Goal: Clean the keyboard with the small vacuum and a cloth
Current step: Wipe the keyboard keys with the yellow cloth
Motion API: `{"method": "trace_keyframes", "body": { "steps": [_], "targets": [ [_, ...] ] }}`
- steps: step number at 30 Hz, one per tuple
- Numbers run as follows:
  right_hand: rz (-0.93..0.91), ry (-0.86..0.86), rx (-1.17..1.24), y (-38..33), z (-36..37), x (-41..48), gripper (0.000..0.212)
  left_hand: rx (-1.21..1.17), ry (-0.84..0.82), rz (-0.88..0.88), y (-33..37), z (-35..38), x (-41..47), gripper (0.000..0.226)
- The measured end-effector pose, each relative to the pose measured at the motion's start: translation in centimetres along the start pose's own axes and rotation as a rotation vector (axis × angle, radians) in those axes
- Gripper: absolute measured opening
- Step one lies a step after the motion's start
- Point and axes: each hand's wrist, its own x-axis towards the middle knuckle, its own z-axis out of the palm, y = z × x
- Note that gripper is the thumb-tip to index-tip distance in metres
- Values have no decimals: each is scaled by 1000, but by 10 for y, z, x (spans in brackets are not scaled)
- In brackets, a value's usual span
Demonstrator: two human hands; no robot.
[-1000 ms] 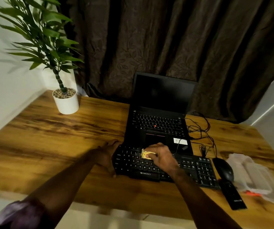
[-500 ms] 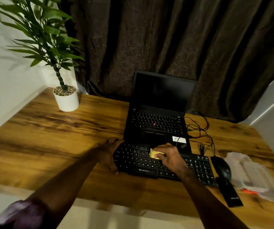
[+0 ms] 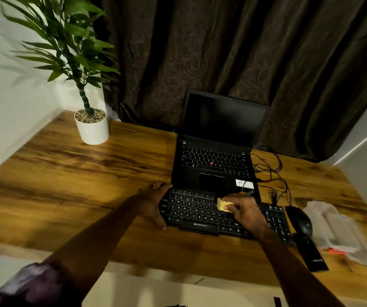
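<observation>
As left hand [image 3: 153,203] clasps keyboard [image 3: 191,214] end, right hand [image 3: 247,212] over its middle, fingers [image 3: 233,198] pinching yellow cloth [image 3: 223,204]

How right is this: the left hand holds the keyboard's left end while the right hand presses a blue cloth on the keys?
One error: the head view shows the cloth is yellow, not blue. The left hand holds the keyboard by its left end while the right hand presses the cloth on the keys.
</observation>
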Motion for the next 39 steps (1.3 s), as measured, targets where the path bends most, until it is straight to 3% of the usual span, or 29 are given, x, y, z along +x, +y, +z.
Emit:
{"method": "trace_keyframes", "body": {
  "steps": [4, 9, 18, 26, 33, 39],
  "targets": [
    [32, 40, 34, -6, 4, -3, 29, -17, -3, 13, 1, -1, 0, 148],
    [-73, 10, 60, -35, 18, 12, 30, -11, 9, 19, 4, -2, -1, 146],
    [55, -20, 46, 12, -5, -15, 35, -14, 1, 7, 3, -1, -2, 146],
    [38, -31, 76, -13, 7, -7, 36, -11, -1, 2, 4, -2, -4, 147],
    [154, 16, 44, 22, -8, -26, 35, -18, 3, -5, -5, 3, -4, 170],
    [105, 18, 60, 5, 4, -18, 34, 2, -4, -45, 2, 4, -3, 153]
  ]
}}
